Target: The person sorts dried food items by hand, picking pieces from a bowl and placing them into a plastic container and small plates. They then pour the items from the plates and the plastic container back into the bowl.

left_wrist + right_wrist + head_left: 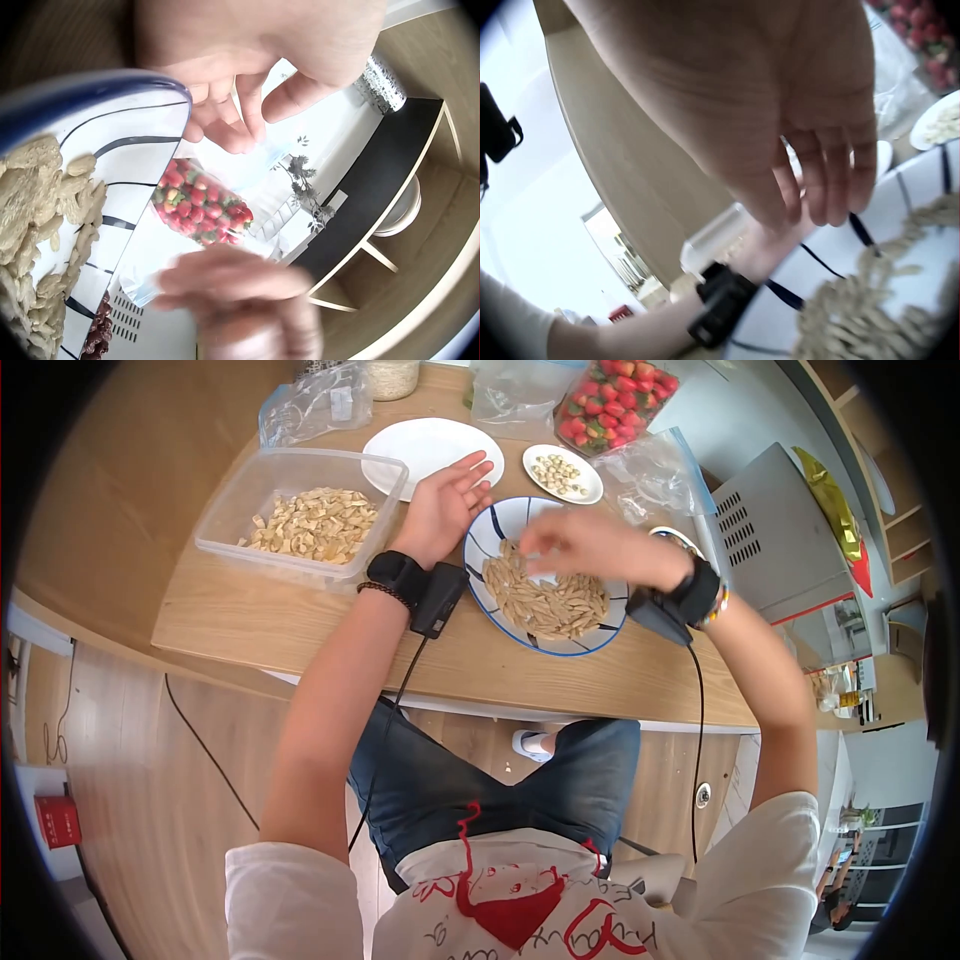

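Note:
A round white plate (586, 645) with a blue rim and dark lines holds a heap of elongated beige pods (550, 608). My right hand (605, 548) is over the plate's far right part, blurred, its fingers hanging loosely with nothing seen between them in the right wrist view. Beside the plate's left rim, my left hand (445, 510) has its palm turned up and its fingers loosely extended. A clear plastic box (235, 510) on the left holds broken beige shell pieces (315, 525). Pale kernels (560, 474) lie on a small white dish (533, 455) behind the plate.
A white oval plate (415, 448) stands at the back. Beyond are a clear container of strawberries (620, 402) and crumpled plastic bags (325, 405). A grey vented appliance (765, 530) stands at the right. Cables hang from both wrist cameras past the table's front edge.

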`<state>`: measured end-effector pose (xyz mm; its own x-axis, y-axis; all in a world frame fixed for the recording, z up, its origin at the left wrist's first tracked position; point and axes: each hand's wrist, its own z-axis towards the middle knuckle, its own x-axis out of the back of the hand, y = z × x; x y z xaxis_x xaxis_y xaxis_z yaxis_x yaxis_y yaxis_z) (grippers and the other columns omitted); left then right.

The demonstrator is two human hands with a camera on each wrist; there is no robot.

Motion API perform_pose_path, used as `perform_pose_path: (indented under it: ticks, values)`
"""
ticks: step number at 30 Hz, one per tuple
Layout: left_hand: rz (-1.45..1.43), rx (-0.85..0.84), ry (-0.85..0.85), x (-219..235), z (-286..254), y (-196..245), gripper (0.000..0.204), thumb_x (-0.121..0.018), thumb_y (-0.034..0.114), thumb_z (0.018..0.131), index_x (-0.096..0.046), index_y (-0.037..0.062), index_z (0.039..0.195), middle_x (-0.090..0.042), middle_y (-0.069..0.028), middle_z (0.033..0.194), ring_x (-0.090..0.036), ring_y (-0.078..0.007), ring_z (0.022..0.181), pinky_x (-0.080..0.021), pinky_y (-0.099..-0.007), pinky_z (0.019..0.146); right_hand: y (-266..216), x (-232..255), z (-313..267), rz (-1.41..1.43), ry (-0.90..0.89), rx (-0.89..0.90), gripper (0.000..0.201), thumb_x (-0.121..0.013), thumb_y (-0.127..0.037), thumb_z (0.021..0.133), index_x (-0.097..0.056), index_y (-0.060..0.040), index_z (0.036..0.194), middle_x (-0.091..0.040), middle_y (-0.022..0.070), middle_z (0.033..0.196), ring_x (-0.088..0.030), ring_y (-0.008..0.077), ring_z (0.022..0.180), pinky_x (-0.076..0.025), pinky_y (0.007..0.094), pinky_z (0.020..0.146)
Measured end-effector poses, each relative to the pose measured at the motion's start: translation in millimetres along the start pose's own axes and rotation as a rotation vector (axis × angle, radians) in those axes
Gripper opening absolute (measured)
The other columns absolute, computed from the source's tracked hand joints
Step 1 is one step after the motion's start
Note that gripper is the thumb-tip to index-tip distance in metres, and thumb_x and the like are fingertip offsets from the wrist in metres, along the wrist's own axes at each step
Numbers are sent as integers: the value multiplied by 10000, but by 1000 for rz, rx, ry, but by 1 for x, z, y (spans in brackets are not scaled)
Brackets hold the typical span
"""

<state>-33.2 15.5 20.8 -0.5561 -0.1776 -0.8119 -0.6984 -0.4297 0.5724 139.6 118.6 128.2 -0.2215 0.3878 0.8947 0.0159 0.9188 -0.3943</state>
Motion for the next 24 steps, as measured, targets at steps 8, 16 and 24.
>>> perform_pose_path:
  ticks: [8, 16, 24]
  values:
    - [7, -11, -8, 3, 0, 0, 447, -434, 143, 897, -383, -21, 1310, -507, -106, 1186, -520, -173, 918, -422, -327, 874, 36, -43, -22, 46, 239, 99, 103, -615, -70, 826, -609, -13, 912, -606, 96, 857, -582, 223, 759, -463, 310, 695]
    - [30, -6, -12, 2, 0, 1, 430, -443, 160, 895, -413, -10, 1289, -531, -98, 1167, -514, -176, 947, -421, -318, 869, 23, -30, -39, 213, 47, -1, 190, -661, -121, 808, -609, -50, 977, -567, 58, 808, -557, 185, 729, -454, 289, 676]
    - [-2, -6, -10, 1, 0, 2, 487, -437, 115, 880, -345, -51, 1328, -507, -105, 1159, -512, -178, 885, -419, -314, 857, 47, -44, -20, 74, 250, 87, 222, -669, -127, 793, -596, -40, 984, -538, 78, 813, -545, 202, 721, -445, 287, 671]
